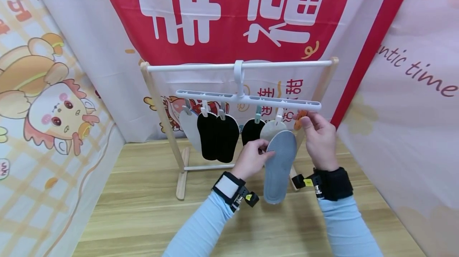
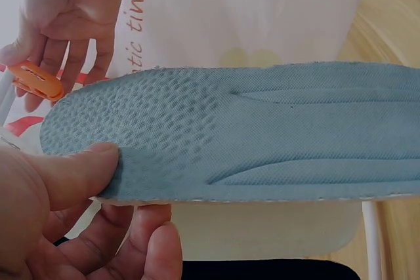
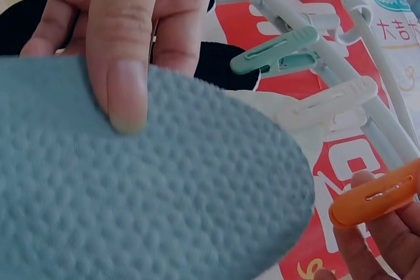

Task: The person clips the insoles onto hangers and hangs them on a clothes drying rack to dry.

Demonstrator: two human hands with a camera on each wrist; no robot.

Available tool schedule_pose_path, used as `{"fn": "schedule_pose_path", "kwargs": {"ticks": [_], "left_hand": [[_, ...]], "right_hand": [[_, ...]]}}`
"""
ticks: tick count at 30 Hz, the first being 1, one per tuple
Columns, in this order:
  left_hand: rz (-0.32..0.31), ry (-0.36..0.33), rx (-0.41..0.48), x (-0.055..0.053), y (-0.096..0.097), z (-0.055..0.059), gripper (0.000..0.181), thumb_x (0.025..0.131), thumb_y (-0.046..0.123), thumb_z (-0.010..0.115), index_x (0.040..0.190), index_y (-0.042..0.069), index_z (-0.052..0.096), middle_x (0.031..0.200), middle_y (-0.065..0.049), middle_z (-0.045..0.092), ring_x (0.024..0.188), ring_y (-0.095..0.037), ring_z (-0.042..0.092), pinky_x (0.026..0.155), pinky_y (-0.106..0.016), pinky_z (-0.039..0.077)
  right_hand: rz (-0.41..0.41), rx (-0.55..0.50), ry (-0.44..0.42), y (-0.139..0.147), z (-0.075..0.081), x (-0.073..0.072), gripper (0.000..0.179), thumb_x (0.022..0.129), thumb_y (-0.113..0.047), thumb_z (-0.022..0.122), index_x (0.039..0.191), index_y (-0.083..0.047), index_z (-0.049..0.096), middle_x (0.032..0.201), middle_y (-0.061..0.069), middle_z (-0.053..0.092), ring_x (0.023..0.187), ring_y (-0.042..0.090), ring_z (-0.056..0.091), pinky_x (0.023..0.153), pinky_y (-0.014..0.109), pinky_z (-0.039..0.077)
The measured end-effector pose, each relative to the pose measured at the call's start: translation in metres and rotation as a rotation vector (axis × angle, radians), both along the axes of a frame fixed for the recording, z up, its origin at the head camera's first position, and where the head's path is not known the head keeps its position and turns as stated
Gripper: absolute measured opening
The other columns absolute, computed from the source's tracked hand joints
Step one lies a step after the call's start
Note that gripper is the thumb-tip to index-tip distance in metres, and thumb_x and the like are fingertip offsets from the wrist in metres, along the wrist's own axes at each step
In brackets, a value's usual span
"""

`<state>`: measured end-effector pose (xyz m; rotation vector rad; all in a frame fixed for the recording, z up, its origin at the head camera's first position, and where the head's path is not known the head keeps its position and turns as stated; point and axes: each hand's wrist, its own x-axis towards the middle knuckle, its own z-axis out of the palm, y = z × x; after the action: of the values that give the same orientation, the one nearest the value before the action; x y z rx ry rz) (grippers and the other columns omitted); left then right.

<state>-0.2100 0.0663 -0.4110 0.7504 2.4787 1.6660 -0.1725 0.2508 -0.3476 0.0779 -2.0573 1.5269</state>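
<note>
My left hand (image 1: pixel 252 158) pinches a grey-blue insole (image 1: pixel 279 169) near its upper end, thumb on the dimpled face and fingers behind. The insole hangs upright below the right end of a white clip hanger (image 1: pixel 244 98). At that end my right hand (image 1: pixel 320 139) pinches an orange clip (image 1: pixel 300 120) between thumb and fingers. In the left wrist view the orange clip (image 2: pixel 36 80) is close by the insole's rounded tip. A white clip (image 3: pixel 335 103) and a green clip (image 3: pixel 275 52) show beside it in the right wrist view.
The hanger hooks over the white bar (image 1: pixel 201 67) of a wooden-legged rack (image 1: pixel 161 117). Black insoles (image 1: pixel 217 137) and pale insoles (image 1: pixel 190 125) hang from its other clips. The rack stands on a wood-grain table (image 1: pixel 143 209), with printed cloths (image 1: pixel 229 14) behind and at the sides.
</note>
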Motion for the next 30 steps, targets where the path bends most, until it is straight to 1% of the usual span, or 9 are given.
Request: {"fn": "schedule_pose_path", "kwargs": {"ticks": [3,6,11,17,20,24,30], "left_hand": [[0.003,-0.010,-0.011,0.000,0.003,0.000,0.014,0.094,0.014,0.070,0.107,0.008,0.070,0.093,0.003,0.066,0.079,-0.008,0.060,0.067,-0.022,0.053],[0.001,-0.017,-0.017,-0.001,0.006,0.001,0.016,0.094,0.014,0.070,0.109,0.009,0.070,0.094,0.003,0.067,0.081,-0.008,0.061,0.068,-0.022,0.054],[-0.004,-0.027,-0.021,-0.001,0.010,0.002,0.015,0.094,0.016,0.070,0.108,0.010,0.070,0.094,0.004,0.067,0.081,-0.008,0.062,0.068,-0.023,0.054],[-0.023,-0.012,-0.009,0.000,0.012,0.003,0.014,0.095,0.016,0.070,0.107,0.010,0.070,0.095,0.002,0.068,0.082,-0.008,0.062,0.068,-0.023,0.054],[-0.033,-0.005,-0.003,0.000,0.014,0.003,0.014,0.095,0.016,0.069,0.107,0.010,0.070,0.096,0.002,0.069,0.082,-0.008,0.062,0.068,-0.023,0.054],[-0.031,-0.009,-0.003,0.000,0.016,0.003,0.013,0.095,0.017,0.069,0.106,0.011,0.070,0.095,0.004,0.068,0.082,-0.007,0.062,0.068,-0.023,0.054],[-0.029,-0.026,0.002,0.001,0.020,0.005,0.014,0.095,0.018,0.069,0.108,0.012,0.069,0.097,0.005,0.068,0.083,-0.007,0.063,0.069,-0.023,0.055]], "right_hand": [[-0.007,-0.026,0.008,-0.001,0.000,0.000,0.040,0.097,-0.029,0.059,0.132,-0.010,0.064,0.119,0.008,0.069,0.114,0.019,0.056,0.104,0.043,0.044],[-0.018,-0.035,-0.001,-0.003,0.000,0.000,0.040,0.097,-0.028,0.059,0.132,-0.010,0.063,0.118,0.008,0.070,0.113,0.019,0.055,0.103,0.043,0.045],[-0.032,-0.045,-0.002,-0.004,0.001,0.000,0.040,0.096,-0.028,0.060,0.131,-0.009,0.064,0.118,0.010,0.070,0.114,0.019,0.056,0.105,0.044,0.044],[-0.037,-0.058,0.002,-0.004,0.002,-0.001,0.038,0.097,-0.028,0.058,0.128,-0.007,0.066,0.115,0.016,0.070,0.114,0.019,0.057,0.105,0.045,0.044],[-0.037,-0.060,-0.002,-0.004,0.003,-0.001,0.037,0.097,-0.028,0.058,0.127,-0.007,0.067,0.111,0.013,0.071,0.113,0.019,0.057,0.105,0.046,0.043],[-0.035,-0.058,0.010,-0.003,0.003,-0.002,0.037,0.096,-0.027,0.059,0.125,-0.006,0.067,0.107,0.009,0.072,0.112,0.019,0.057,0.104,0.046,0.044],[-0.041,-0.054,0.017,-0.003,0.002,-0.004,0.037,0.096,-0.027,0.060,0.125,-0.004,0.067,0.107,0.009,0.072,0.112,0.020,0.059,0.103,0.047,0.044]]}}
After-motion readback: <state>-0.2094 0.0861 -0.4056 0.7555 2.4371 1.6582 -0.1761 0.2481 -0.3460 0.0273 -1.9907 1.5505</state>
